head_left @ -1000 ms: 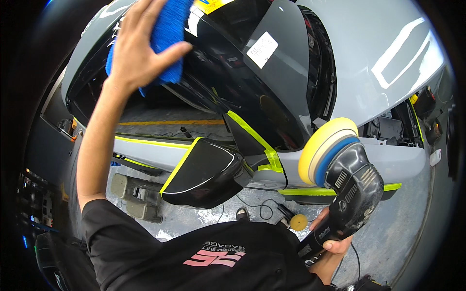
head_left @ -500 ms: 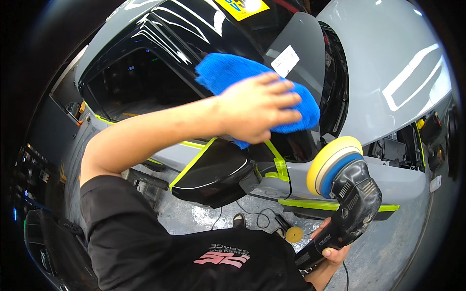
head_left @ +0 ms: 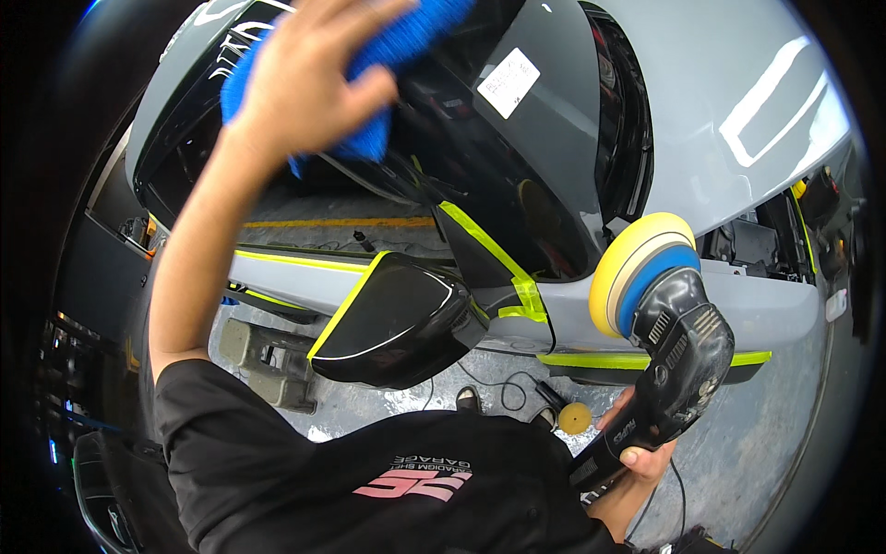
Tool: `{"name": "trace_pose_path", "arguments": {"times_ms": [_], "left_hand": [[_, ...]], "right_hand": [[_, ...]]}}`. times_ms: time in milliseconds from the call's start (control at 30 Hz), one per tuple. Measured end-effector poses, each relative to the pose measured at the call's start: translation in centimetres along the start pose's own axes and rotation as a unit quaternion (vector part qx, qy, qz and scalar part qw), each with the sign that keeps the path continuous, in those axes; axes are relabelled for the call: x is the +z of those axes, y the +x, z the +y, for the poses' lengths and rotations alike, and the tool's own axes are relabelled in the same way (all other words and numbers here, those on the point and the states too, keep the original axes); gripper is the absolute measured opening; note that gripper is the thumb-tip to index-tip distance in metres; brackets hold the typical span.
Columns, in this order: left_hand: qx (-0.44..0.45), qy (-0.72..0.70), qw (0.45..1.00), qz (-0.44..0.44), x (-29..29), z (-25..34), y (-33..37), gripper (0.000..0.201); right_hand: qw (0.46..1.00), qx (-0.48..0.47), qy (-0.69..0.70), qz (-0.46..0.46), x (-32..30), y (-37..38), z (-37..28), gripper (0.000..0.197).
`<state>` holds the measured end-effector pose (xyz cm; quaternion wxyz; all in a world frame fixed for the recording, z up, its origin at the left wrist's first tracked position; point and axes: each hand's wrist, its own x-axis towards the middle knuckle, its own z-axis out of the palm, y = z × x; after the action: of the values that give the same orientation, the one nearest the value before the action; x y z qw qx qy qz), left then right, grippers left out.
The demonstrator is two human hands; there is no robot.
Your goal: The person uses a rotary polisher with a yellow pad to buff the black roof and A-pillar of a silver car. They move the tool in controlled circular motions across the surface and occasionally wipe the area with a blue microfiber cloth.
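My left hand lies on a blue microfiber towel, fingers and thumb spread, over the dark upper side of a grey car; the view's top edge cuts off some fingertips. Wrapped round the barrel of a black polisher, my right hand is at the lower right. A yellow foam pad on a blue backing plate faces up and left from the polisher's head, near the front fender. Between my hands is the black side mirror, edged with lime masking tape.
The windshield bears a white label; beyond it is the grey hood. A second polisher with a tan pad lies on the floor beside a looping cord. Left of it stands a grey step stool.
My left hand has swept the towel up and left, away from the windshield's lower corner. The right hand still holds the polisher, almost in place. The view has shifted slightly.
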<state>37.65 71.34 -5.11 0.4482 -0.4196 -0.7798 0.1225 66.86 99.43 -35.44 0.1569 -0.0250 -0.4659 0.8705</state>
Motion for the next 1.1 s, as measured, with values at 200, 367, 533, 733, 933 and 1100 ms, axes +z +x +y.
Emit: {"name": "trace_pose_path", "arguments": {"times_ms": [200,367,533,733,933,1100], "left_hand": [[0.269,-0.132,0.950,-0.090,4.4,7.0,-4.0,0.084],[0.346,-0.111,0.932,-0.012,6.0,8.5,-4.2,0.054],[0.280,-0.113,0.953,-0.038,2.6,3.9,-3.1,0.077],[0.112,-0.055,0.990,0.066,-1.5,-7.2,-2.7,0.066],[-0.174,-0.214,0.952,0.135,-3.4,-12.1,0.4,0.066],[-0.189,-0.153,0.963,0.118,-2.0,-9.2,1.8,0.061]], "right_hand": [[1.000,0.017,-0.009,0.004,0.6,0.0,-0.3,0.089],[1.000,0.010,0.001,0.025,1.8,-0.2,-0.4,0.092],[1.000,0.003,-0.003,0.012,2.1,0.2,-0.8,0.091],[0.999,-0.005,-0.044,0.021,2.3,0.1,-0.7,0.091],[1.000,0.004,-0.008,0.015,1.7,-0.4,-0.8,0.089],[1.000,0.010,-0.014,0.006,0.5,-0.5,-0.3,0.086]]}}
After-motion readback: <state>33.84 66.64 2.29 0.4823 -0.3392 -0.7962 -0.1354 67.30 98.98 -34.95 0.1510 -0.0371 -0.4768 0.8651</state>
